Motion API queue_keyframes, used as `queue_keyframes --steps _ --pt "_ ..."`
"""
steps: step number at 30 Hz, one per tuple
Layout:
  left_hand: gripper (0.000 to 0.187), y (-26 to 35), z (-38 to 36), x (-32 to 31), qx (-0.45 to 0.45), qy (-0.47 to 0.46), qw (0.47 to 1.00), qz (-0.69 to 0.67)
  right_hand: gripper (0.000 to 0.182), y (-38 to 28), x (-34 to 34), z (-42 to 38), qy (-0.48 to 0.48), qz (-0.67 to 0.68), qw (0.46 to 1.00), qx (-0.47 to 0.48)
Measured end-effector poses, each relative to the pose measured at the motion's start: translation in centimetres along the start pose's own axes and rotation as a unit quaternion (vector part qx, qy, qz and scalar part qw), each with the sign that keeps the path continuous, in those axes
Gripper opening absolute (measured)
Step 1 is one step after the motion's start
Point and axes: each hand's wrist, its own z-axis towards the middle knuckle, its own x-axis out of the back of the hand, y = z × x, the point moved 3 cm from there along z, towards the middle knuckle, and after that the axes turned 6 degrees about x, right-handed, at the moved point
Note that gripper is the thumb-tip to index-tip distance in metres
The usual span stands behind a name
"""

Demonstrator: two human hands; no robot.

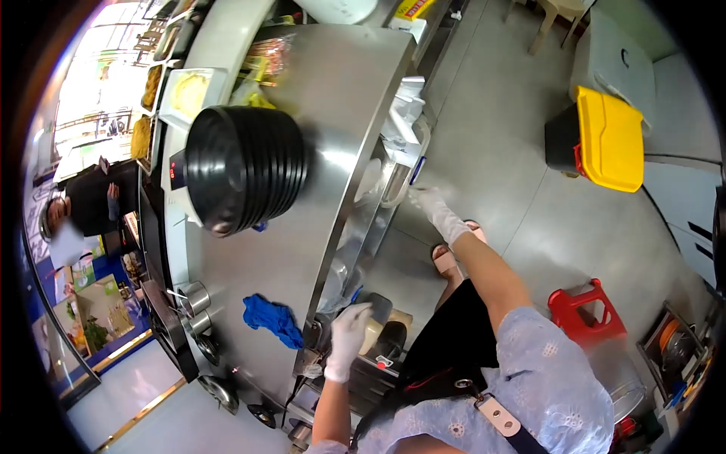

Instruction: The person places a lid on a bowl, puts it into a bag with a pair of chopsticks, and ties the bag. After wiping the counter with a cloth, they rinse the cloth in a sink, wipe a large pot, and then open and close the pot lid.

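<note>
My left hand [349,337], in a white glove, is beside the steel counter's near edge with its fingers curled in; nothing shows in them. Close to it are a clear plastic bag [333,291] and several containers [376,327] below the counter top. On the counter lies a crumpled blue cloth [272,321]. My right hand [435,209], also gloved in white, is held out over the floor with its fingers extended. Nearest to it is the white rim of a bin or basket [422,144] with a blue part [417,170], its fingertips close to that part.
A tall stack of black bowls [246,168] stands on the steel counter [333,91]. Trays of food [189,92] and metal pots [194,300] line its far side. A person [98,200] is beyond it. Behind me are a yellow-lidded bin [611,140] and a red stool [586,314].
</note>
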Motion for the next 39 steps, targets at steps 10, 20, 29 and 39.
queue_keyframes --steps 10,20,29,39 --pt "0.042 -9.8 23.8 -7.9 0.243 0.146 0.894 -0.348 0.042 2.2 -3.3 5.5 -0.166 0.175 0.970 0.008" --pt "0.036 -11.4 28.0 -7.1 0.105 0.122 0.888 -0.431 0.051 3.6 3.1 7.9 -0.104 0.214 0.971 0.014" --pt "0.041 -9.9 19.4 -10.9 0.293 0.109 0.818 -0.483 0.065 -3.8 3.0 9.5 0.051 -0.174 0.911 0.371" --pt "0.010 3.4 25.8 -16.7 0.084 0.127 0.939 -0.308 0.016 -5.5 2.3 -1.5 -0.102 -0.202 0.851 0.474"
